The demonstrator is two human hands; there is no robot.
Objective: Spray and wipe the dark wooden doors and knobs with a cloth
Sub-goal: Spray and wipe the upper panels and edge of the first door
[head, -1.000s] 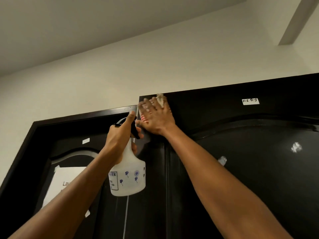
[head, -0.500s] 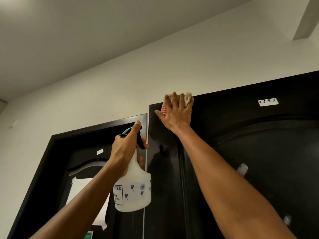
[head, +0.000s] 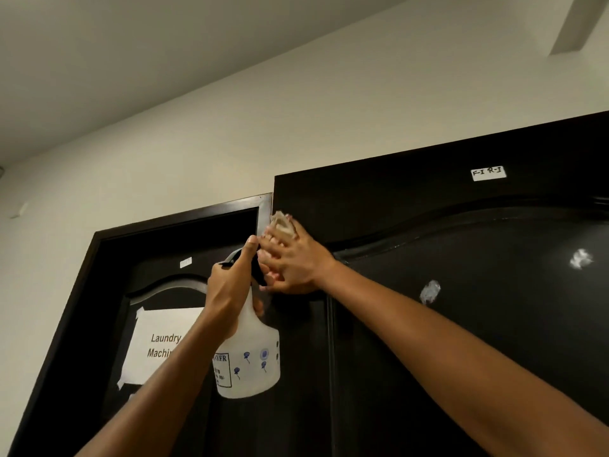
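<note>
1. Dark wood fills the view: the right door [head: 461,324] and its frame, with the right hand [head: 293,258] flat on the frame's upper left corner strip, fingers spread and pressing the cloth [head: 280,224] against the wood.
2. Compared with 0.5 s ago, that hand has come down from the very top edge of the frame and slid left, so the cloth now sits just beside the left door [head: 158,291] frame's corner.
3. The left hand [head: 227,291] still grips the neck of the spray bottle [head: 247,364], forefinger up by the trigger head; the bottle hangs just below and touching close to the right hand.
4. 2 white foam patches [head: 430,291] lie unwiped on the right door's panel, well apart from the cloth.
5. My reading: the top edge is wiped and the stroke is working down the frame; panel, foam, left door and knobs, which are out of view, remain.
</note>
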